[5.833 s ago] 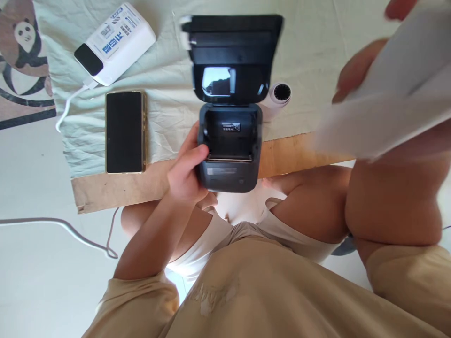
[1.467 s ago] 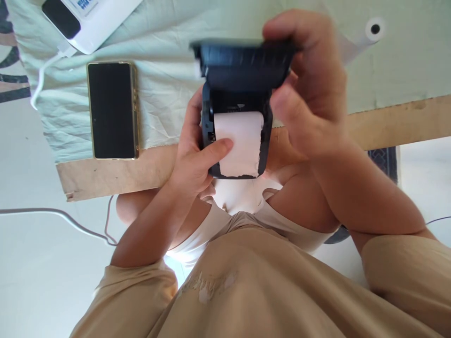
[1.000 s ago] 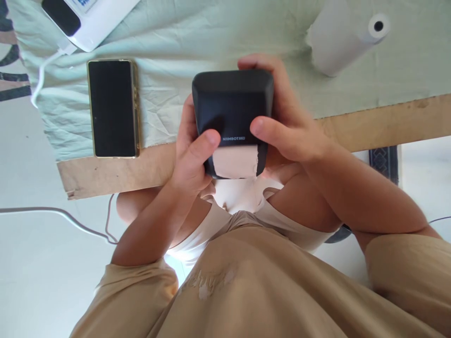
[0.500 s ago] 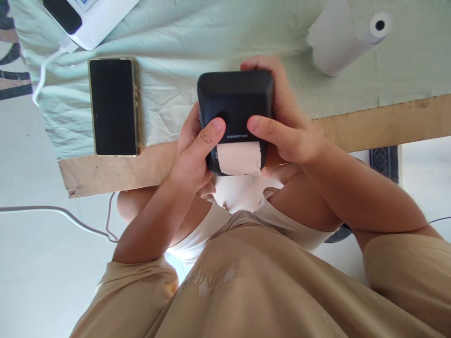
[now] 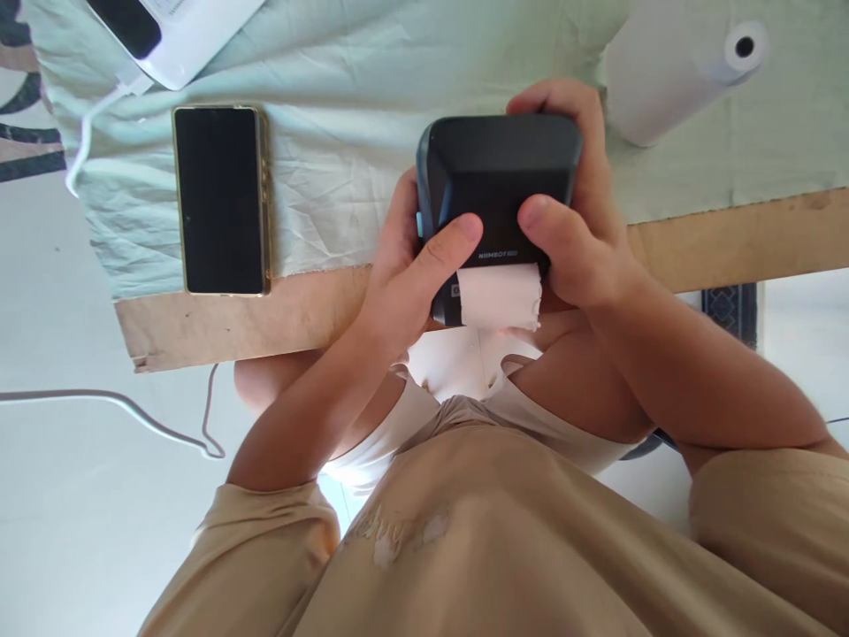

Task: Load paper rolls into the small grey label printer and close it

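Observation:
Both hands grip a black label printer [image 5: 504,177] marked NIIMBOT, held above the table's front edge. My left hand [image 5: 417,270] wraps its left side, thumb on the top face, near a small blue part on that side. On the right, my right hand [image 5: 584,212] has its thumb on the top face and its fingers curled around the far right corner. A strip of white paper [image 5: 500,296] with a ragged right edge sticks out of the printer's near end. The undersides of the printer and most of my left fingers are hidden.
A phone [image 5: 222,199] in a clear case lies on the pale green cloth [image 5: 332,177] at left. Behind it stands a white device [image 5: 192,44] with a cable [image 5: 83,146]. A white paper roll [image 5: 663,80] sits back right. A wooden edge [image 5: 265,323] runs along the front.
Both hands have moved the printer to the right and slightly away from me, tilting it so its left side shows more. The view has shifted slightly.

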`<state>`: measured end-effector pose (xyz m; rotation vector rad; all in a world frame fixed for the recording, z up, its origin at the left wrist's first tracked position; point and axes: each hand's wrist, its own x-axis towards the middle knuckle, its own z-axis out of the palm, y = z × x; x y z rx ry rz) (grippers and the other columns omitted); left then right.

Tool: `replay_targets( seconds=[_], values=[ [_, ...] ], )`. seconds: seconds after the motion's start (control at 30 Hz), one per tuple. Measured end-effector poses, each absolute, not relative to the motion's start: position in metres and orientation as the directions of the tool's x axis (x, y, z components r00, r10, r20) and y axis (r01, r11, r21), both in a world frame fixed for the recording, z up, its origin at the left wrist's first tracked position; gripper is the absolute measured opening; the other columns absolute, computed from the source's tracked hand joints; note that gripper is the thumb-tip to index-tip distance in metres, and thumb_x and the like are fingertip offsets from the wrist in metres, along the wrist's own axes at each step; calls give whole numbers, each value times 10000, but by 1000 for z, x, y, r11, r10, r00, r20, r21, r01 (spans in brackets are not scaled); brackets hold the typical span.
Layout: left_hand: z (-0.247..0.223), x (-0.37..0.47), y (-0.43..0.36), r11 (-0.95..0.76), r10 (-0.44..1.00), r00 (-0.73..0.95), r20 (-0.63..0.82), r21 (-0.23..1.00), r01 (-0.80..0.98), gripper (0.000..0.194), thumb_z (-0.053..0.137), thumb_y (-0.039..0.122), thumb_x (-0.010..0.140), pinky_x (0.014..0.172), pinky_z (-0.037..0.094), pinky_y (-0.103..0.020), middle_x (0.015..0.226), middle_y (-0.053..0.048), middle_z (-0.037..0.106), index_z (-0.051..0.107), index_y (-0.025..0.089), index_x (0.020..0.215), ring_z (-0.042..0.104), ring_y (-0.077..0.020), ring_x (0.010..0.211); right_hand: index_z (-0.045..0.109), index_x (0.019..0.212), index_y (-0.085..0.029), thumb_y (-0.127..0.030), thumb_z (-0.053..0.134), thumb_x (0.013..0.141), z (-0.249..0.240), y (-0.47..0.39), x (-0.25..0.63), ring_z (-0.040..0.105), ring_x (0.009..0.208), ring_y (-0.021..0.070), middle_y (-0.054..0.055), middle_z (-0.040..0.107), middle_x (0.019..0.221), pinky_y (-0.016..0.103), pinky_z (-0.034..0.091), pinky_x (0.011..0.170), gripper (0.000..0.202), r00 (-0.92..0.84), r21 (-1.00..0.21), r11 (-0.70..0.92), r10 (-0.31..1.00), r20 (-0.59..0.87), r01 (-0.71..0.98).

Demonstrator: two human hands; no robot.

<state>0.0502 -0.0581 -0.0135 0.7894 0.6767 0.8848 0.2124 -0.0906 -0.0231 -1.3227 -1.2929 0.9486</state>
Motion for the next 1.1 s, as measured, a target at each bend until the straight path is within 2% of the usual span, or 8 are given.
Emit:
replay_targets(
  seconds=[0.13,0.27,0.43,0.53,0.67,0.8,0.97,1.1],
  values=[
    [-8,51,-58,447,848,480,-224,788,-424,294,826,462,965,881,652,-361,1057,-4,755,668,298,1152,779,-260,1150,499,1354,-388,-758,703,854,-24,-92,212,681,1055,254,20,685,1256,406,610,960,654,176,-977,149,969,175,151],
    [-8,50,-47,524,778,589,-219,744,-415,360,753,628,1008,1066,676,-451,1134,-46,813,687,300,1141,693,-351,1453,519,1340,-398,-734,698,874,-26,-90,213,664,1100,268,25,680,1328,420,585,968,602,178,-969,198,958,223,148],
    [-22,54,-41,622,720,584,-375,722,-303,547,551,769,1079,1063,702,-501,1184,-56,830,729,276,1235,709,-369,1445,544,1317,-386,-714,706,879,-30,-89,213,649,1101,256,23,683,1333,414,568,1001,571,210,-961,230,943,259,153],
    [-21,61,-43,583,744,595,-304,731,-356,653,419,827,1092,1001,720,-456,1134,-59,839,740,276,1230,764,-358,1361,550,1290,-362,-716,710,859,-27,-88,211,655,1109,249,21,685,1302,403,589,1014,580,271,-963,209,930,249,169],
    [9,72,-48,655,745,473,-470,649,-387,541,287,483,1213,1105,684,-482,1143,-89,832,727,187,1321,735,-344,1430,566,1260,-349,-628,731,868,-19,-90,210,672,1031,250,6,700,1203,429,644,941,509,307,-951,212,911,275,223],
    [29,78,-51,683,727,429,-536,628,-374,654,206,538,1206,1162,631,-546,1168,-106,839,732,165,1312,706,-376,1458,588,1245,-360,-668,772,861,-15,-92,214,688,1087,288,12,713,1196,489,642,1012,525,285,-956,194,925,253,221],
    [15,81,-50,658,743,505,-439,619,-429,383,387,446,1171,1161,643,-510,1177,-80,844,691,232,1082,681,-361,1492,598,1267,-370,-629,708,895,-20,-96,221,697,1111,292,16,704,1244,484,649,1022,466,298,-950,183,920,256,252],
    [8,77,-51,618,782,479,-398,596,-514,367,408,383,1182,1130,653,-437,1047,-29,827,709,240,1027,745,-292,1394,542,1356,-376,-746,651,903,-25,-98,221,698,1143,284,18,686,1337,489,641,1059,595,247,-942,181,935,254,281]
  ],
)
